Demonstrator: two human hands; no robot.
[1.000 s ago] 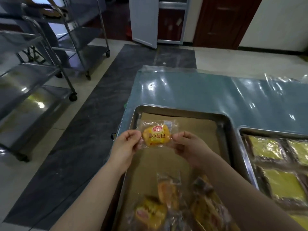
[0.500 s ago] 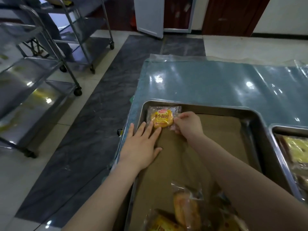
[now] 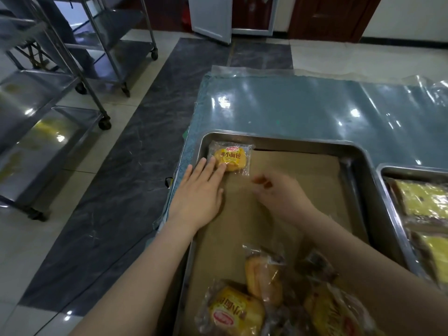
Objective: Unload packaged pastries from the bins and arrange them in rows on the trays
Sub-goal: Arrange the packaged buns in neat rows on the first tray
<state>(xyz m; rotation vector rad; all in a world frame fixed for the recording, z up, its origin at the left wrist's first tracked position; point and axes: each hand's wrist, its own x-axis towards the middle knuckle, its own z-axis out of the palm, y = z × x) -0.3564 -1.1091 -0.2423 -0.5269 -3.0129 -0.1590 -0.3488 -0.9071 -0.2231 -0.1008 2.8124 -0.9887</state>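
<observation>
Head: pkt (image 3: 230, 159) at L fingers (image 3: 211, 166) (touching)

Your packet (image 3: 230, 158) reads yellow with a red logo (wrapper clear). Tray (image 3: 291, 141) silver, liner paper (image 3: 315, 170) brown. Your tabletop (image 3: 303, 105) is teal, floor strip (image 3: 135, 154) dark grey, marbled.

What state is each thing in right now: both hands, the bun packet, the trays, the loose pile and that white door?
Left hand, flat, fingertips touching the bun packet.
Right hand, loosely curled, holding nothing.
Bun packet, sealed, flat in the far left corner of the tray.
Tray, paper-lined, mostly bare.
Pile of packets, jumbled at the tray's near end.
Second tray, holds yellow packets.
White door, ajar.
</observation>
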